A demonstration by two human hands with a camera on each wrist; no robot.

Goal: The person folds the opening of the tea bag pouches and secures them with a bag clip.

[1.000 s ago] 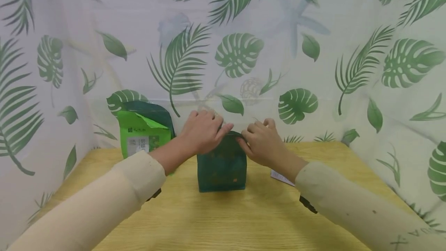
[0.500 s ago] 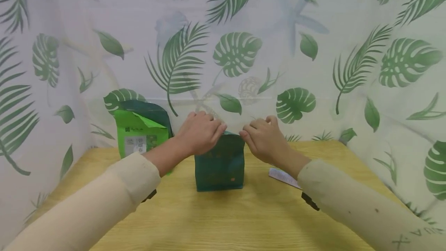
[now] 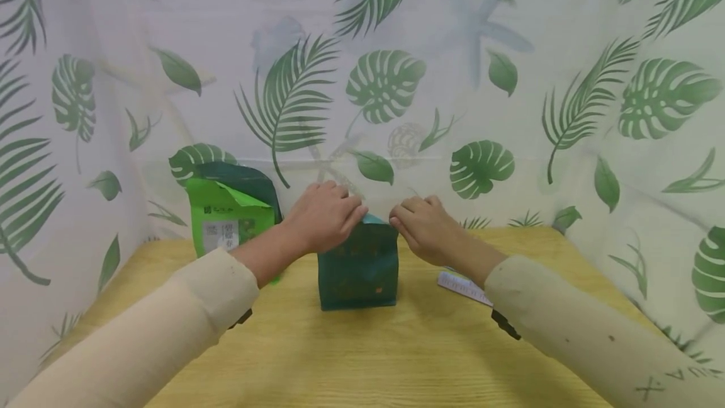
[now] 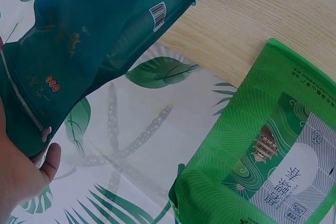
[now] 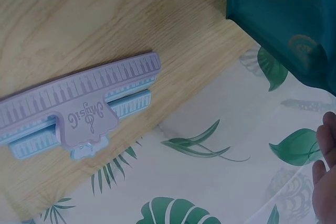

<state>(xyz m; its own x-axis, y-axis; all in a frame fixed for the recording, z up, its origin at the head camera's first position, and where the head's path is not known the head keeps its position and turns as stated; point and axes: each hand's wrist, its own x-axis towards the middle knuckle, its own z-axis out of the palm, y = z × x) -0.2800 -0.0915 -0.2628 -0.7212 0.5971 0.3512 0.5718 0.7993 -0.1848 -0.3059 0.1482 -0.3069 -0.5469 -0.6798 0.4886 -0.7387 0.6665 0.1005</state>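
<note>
A dark green tea bag (image 3: 359, 269) stands upright on the table. My left hand (image 3: 325, 216) grips its top edge at the left; in the left wrist view the thumb of that hand (image 4: 21, 177) lies by the bag's upper end. My right hand (image 3: 427, 228) pinches at the top right corner, its fingertips bunched there. Between the hands a strip of the bag's lighter rim shows. Fingers behind the bag are hidden. In the right wrist view only part of the right hand (image 5: 326, 174) appears, at the right edge below the dark green bag (image 5: 283, 24).
A bright green tea bag (image 3: 229, 222) stands at the left with another dark green bag (image 3: 249, 180) behind it. Near my right forearm lie a purple bag clip (image 5: 89, 98) and blue ones under it. A leaf-print cloth (image 3: 510, 112) hangs behind the wooden table (image 3: 374, 357).
The right thumb has moved off the bag's front to its top right corner. The bag's top now shows more of its lighter rim. The left hand keeps its grip.
</note>
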